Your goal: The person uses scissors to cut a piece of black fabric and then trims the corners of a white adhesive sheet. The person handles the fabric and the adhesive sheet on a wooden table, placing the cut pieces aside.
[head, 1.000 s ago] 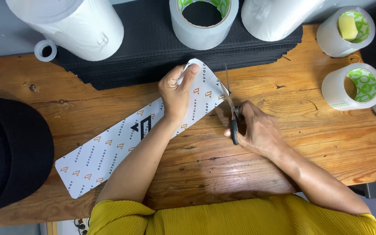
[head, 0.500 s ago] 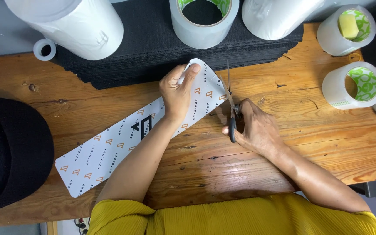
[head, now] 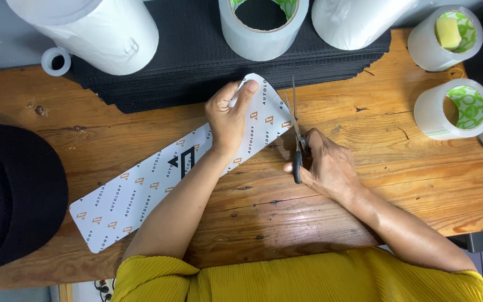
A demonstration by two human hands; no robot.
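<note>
A long white printed strip (head: 141,187) with small orange and black marks lies slantwise on the wooden table (head: 398,156). My left hand (head: 228,118) presses down on its rounded upper end, fingers on the sheet. My right hand (head: 325,165) grips black-handled scissors (head: 296,131), whose blades point away from me along the strip's right edge near the rounded tip.
A black textured mat (head: 197,61) lies across the back. On and beside it stand large white rolls (head: 99,31), a wide tape roll (head: 264,28), and two clear tape rolls (head: 454,109) at right. A black cap (head: 12,196) sits at the left edge.
The scissors have shifted slightly forward along the strip's right edge. My left hand stays pressed on the strip.
</note>
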